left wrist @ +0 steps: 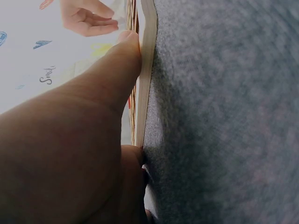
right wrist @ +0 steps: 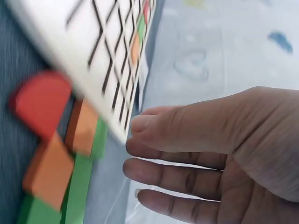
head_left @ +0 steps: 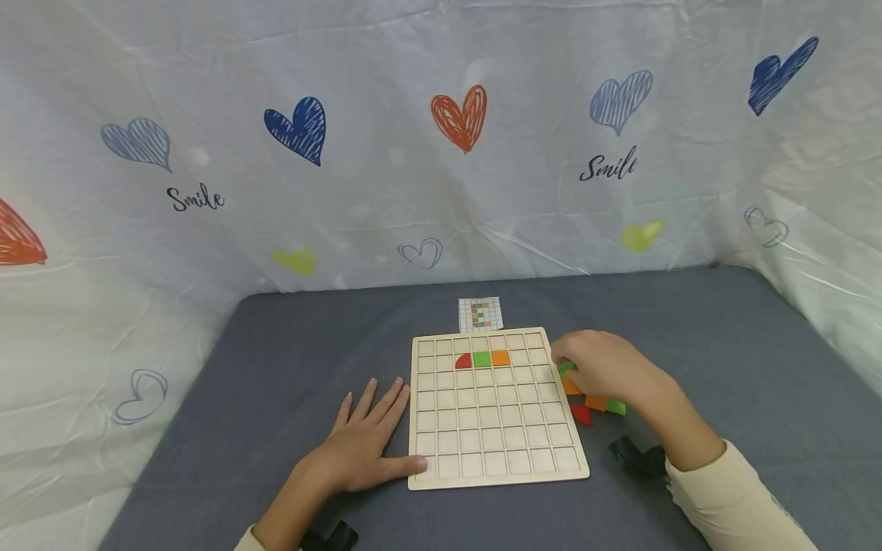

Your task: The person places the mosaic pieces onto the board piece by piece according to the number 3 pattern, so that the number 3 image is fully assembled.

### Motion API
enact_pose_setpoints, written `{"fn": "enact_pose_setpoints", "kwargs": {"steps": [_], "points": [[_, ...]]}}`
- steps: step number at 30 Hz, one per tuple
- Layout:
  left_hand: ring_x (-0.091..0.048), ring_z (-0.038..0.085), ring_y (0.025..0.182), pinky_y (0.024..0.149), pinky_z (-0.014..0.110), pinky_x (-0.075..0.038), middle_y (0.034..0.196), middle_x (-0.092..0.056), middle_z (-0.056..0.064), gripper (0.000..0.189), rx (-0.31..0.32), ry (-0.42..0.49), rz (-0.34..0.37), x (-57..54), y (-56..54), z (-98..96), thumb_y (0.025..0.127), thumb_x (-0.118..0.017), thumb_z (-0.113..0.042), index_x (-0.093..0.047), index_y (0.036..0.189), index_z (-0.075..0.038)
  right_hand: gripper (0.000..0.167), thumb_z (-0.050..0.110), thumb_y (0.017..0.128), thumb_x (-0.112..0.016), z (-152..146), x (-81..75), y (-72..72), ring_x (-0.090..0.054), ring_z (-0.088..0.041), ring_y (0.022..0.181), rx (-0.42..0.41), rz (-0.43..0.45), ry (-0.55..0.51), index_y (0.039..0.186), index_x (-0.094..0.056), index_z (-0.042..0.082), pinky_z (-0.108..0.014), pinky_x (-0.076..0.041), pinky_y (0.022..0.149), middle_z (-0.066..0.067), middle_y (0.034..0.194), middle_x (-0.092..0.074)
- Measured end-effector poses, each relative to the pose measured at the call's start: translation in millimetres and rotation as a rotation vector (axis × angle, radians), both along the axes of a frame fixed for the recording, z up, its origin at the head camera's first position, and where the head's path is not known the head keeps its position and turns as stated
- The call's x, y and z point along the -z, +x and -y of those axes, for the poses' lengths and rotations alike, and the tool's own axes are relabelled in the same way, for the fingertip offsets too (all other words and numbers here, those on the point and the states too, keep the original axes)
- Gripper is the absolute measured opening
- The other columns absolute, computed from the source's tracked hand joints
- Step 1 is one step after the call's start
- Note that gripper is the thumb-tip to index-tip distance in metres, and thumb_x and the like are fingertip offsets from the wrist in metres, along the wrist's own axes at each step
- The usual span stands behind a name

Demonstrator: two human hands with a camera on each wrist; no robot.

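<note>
A wooden grid board (head_left: 494, 418) lies on the dark cloth. In one upper row sit a red rounded piece (head_left: 464, 360), a green square (head_left: 481, 359) and an orange square (head_left: 500, 357), side by side. My left hand (head_left: 361, 448) lies flat left of the board, fingers spread and thumb on its near left corner. Beside the board's right edge, my right hand (head_left: 602, 366) hovers by loose pieces, its thumb against the index finger in the right wrist view. No piece shows between them. Below that hand are red (right wrist: 44, 102), orange (right wrist: 50, 175) and green (right wrist: 79, 186) pieces.
Behind the board's far edge lies a small printed card (head_left: 481, 314) with a coloured grid pattern. A white curtain (head_left: 372, 207) printed with hearts hangs behind the table (head_left: 331, 337). Black wrist straps (head_left: 637, 457) are on both arms.
</note>
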State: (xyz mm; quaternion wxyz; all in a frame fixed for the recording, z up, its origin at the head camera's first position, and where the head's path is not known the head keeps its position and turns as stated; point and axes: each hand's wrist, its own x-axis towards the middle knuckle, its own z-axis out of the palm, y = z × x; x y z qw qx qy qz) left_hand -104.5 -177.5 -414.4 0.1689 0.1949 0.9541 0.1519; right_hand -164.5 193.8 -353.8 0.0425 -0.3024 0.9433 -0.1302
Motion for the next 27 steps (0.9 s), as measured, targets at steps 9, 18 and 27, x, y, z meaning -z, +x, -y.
{"fn": "enact_pose_setpoints", "kwargs": {"steps": [9, 18, 27], "points": [[0.009, 0.03, 0.151, 0.114, 0.063, 0.007, 0.167, -0.002, -0.007, 0.112, -0.008, -0.003, -0.007, 2.4, -1.4, -0.2, 0.079, -0.045, -0.09, -0.009, 0.163, -0.024, 0.029, -0.014, 0.081, -0.064, -15, 9.5, -11.3, -0.035, -0.011, 0.06, 0.045, 0.107, -0.018, 0.074, -0.054, 0.012, -0.028, -0.03, 0.054, 0.005, 0.071, -0.044], [0.009, 0.03, 0.151, 0.114, 0.063, 0.007, 0.167, -0.002, -0.007, 0.113, -0.014, -0.011, -0.002, 3.0, -1.4, 0.4, 0.078, -0.044, -0.091, -0.01, 0.163, -0.024, 0.038, -0.017, 0.08, -0.059, -13, 19.7, -13.7, -0.025, -0.012, 0.061, 0.056, 0.068, -0.003, 0.068, -0.041, 0.014, -0.03, -0.02, 0.056, 0.005, 0.069, -0.025], [0.008, 0.03, 0.151, 0.114, 0.063, 0.006, 0.166, -0.002, -0.007, 0.113, -0.008, -0.005, -0.005, 3.6, -1.9, 1.3, 0.078, -0.044, -0.09, -0.01, 0.163, -0.024, 0.032, -0.013, 0.08, -0.067, -13, 18.3, -13.7, -0.033, -0.012, 0.062, 0.045, 0.042, -0.003, 0.073, -0.051, 0.014, -0.03, -0.029, 0.057, 0.006, 0.072, -0.04]]}}
